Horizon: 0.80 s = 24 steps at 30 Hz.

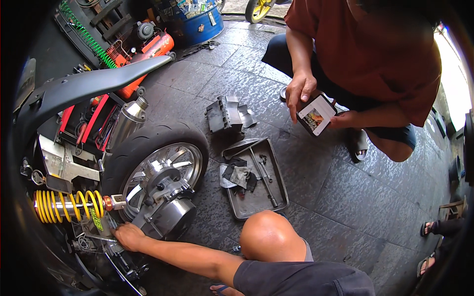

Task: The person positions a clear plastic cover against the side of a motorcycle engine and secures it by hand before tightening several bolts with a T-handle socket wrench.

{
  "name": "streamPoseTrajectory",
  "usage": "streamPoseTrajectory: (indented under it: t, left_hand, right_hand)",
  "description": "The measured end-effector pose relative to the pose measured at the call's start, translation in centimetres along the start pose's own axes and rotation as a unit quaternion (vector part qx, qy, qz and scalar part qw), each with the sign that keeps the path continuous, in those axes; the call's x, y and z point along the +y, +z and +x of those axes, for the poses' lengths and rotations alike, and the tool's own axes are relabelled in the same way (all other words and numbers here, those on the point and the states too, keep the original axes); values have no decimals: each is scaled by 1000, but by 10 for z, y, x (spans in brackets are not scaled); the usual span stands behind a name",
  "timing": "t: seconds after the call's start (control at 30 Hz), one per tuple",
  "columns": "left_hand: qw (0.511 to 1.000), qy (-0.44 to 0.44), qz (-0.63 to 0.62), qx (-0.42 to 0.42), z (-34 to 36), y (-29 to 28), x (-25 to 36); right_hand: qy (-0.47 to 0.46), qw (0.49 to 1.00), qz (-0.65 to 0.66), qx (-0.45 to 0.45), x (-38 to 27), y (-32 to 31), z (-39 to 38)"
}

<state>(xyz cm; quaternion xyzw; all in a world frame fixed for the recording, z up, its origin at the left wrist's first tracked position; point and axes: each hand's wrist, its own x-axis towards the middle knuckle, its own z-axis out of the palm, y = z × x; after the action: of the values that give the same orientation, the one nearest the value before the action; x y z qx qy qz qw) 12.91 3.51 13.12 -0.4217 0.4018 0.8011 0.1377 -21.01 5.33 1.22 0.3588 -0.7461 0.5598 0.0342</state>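
My right hand point(129, 236) reaches left to the scooter's rear end, its fingers curled in among metal parts beside the wheel hub. What the fingers grip is hidden from me. Just above it is a shock absorber point(74, 203) with a yellow coil spring, lying almost level in the picture. The rear wheel point(163, 163), with a black tyre and silver spokes, stands beside the hand, and a silver round gear housing point(173, 217) sits at its hub. My left hand does not show.
A metal tray point(284, 190) holds a long wrench point(264, 177), rags and small parts. Beyond it lies a grey metal part point(224, 116). A crouching person point(365, 64) holds a phone point(316, 116). At the back are a red compressor point(155, 47), a blue drum point(202, 29) and a red tool rack point(89, 123).
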Motion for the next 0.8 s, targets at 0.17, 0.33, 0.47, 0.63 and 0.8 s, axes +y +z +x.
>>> streamPoseTrajectory:
  t: [0.17, 0.33, 0.47, 0.63, 0.8]
  left_hand:
    - [994, 15, -107, -25, 1, 17, -11]
    - [989, 39, -140, -15, 1, 25, -18]
    - [969, 139, -159, 130, 3, 20, -34]
    - [930, 254, -41, 263, 17, -6, -49]
    - [855, 287, 33, 431, 20, 49, -52]
  right_hand:
    - [1, 1000, -3, 1, 5, 5, 2]
    - [-14, 999, -14, 27, 7, 9, 2]
    - [-10, 1000, -7, 29, 4, 10, 0]
    - [-10, 1000, -12, 23, 6, 6, 1]
    - [-2, 1000, -16, -2, 3, 3, 1]
